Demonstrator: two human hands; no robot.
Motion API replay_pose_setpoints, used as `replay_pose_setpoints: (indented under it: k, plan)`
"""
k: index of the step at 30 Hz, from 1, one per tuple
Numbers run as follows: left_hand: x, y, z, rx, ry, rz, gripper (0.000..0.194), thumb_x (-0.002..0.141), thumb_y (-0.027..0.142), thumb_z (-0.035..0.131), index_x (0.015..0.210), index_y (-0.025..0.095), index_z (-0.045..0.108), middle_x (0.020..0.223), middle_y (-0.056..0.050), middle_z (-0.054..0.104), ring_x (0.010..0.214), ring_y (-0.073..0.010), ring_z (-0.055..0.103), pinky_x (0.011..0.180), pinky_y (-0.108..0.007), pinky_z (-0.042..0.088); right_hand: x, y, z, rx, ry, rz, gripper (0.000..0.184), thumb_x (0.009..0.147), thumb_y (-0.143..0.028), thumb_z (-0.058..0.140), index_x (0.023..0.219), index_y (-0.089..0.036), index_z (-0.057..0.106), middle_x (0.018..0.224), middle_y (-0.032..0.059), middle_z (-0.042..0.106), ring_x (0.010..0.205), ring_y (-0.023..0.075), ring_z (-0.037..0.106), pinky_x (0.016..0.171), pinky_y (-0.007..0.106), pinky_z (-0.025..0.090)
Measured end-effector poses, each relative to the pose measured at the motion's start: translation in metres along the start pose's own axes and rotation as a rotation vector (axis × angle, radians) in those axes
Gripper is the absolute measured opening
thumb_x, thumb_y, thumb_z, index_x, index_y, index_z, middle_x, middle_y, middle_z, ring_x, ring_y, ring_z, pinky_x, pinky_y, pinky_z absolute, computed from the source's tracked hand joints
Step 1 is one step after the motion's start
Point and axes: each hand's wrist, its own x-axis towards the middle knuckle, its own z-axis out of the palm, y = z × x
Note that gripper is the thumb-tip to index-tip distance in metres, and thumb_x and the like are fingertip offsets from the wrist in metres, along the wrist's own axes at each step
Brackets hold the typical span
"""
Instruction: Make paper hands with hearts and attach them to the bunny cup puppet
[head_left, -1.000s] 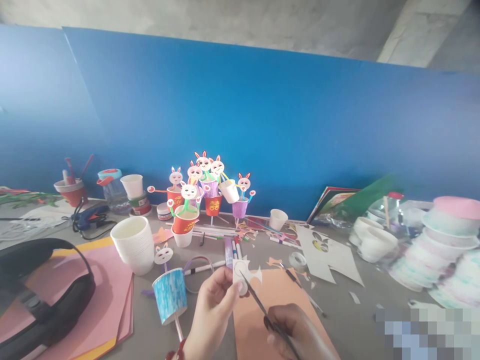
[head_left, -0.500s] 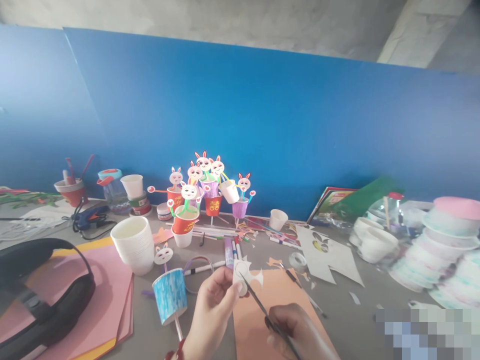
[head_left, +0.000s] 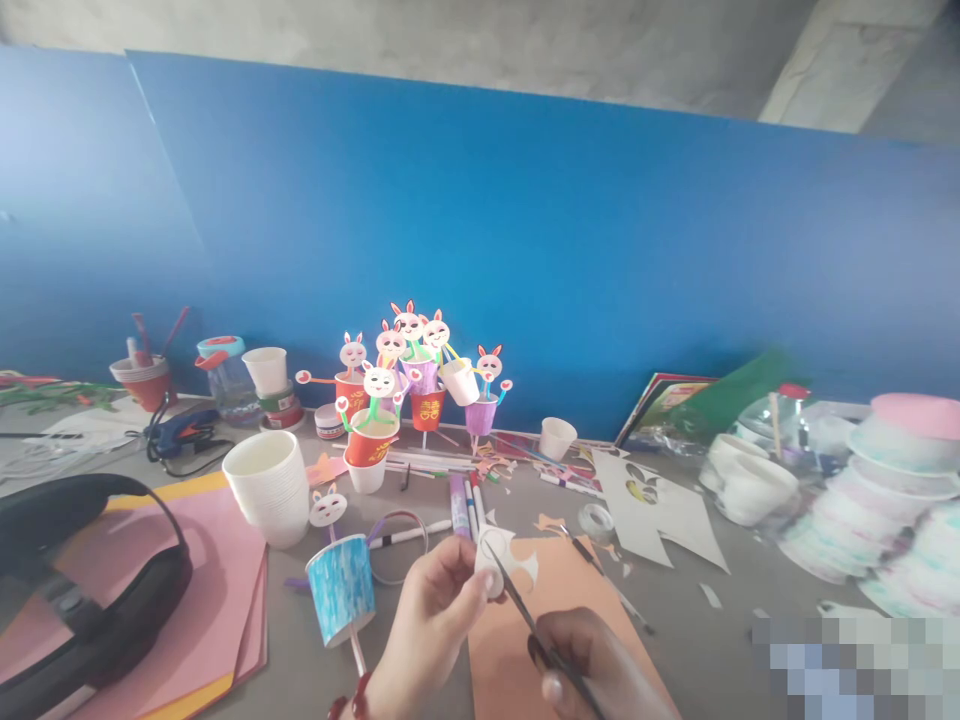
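Observation:
My left hand (head_left: pixel 442 610) pinches a small piece of white paper (head_left: pixel 491 550) with a circle drawn on it and a ragged, partly cut edge on its right. In my right hand (head_left: pixel 589 655) is a pair of dark scissors (head_left: pixel 517 598), its blades reaching up to the paper. Whether the blades are fully closed is hard to make out. Below both hands lies a sheet of orange paper (head_left: pixel 499 665). Left of my left hand stands a blue-painted paper cup (head_left: pixel 341 590) on a stick, with a white rabbit head (head_left: pixel 328 507) above it.
Rabbit-headed cup figures (head_left: pixel 373 440) stand against the blue partition (head_left: pixel 480 200). Stacked white cups (head_left: pixel 268 490), pink paper (head_left: pixel 217 580) and black headphones (head_left: pixel 169 590) are left. Markers (head_left: pixel 472 505), tape (head_left: pixel 596 520) and cut white paper (head_left: pixel 660 520) lie ahead; painted bowls (head_left: pixel 832 530) are right.
The paper piece and my left hand have shifted slightly right and down. The scissor blades stay against the paper. Other things keep their places apart from a slight camera shift.

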Motion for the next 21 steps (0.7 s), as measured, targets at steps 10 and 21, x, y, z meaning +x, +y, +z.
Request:
replay_pose_setpoints:
  k: [10, 21]
  plan:
    - [-0.0001, -0.0016, -0.0014, 0.006, -0.038, 0.012, 0.038, 0.075, 0.052, 0.078, 0.07, 0.016, 0.066, 0.067, -0.002, 0.066, 0.067, -0.0148, 0.058, 0.07, -0.027, 0.048, 0.0003, 0.0011, -0.0017, -0.005, -0.027, -0.006, 0.059, 0.066, -0.078, 0.067, 0.067, -0.021, 0.055, 0.054, -0.0045, 0.047, 0.054, 0.0131, 0.047, 0.053, 0.024, 0.041]
    - [0.0009, 0.0, -0.0009, 0.046, -0.063, 0.001, 0.04, 0.075, 0.054, 0.077, 0.07, 0.016, 0.065, 0.068, -0.003, 0.066, 0.068, -0.0152, 0.059, 0.071, -0.027, 0.047, 0.0008, 0.0008, -0.0001, 0.028, -0.045, 0.016, 0.063, 0.064, -0.082, 0.066, 0.063, -0.021, 0.051, 0.053, -0.0048, 0.046, 0.051, 0.0112, 0.043, 0.049, 0.022, 0.038]
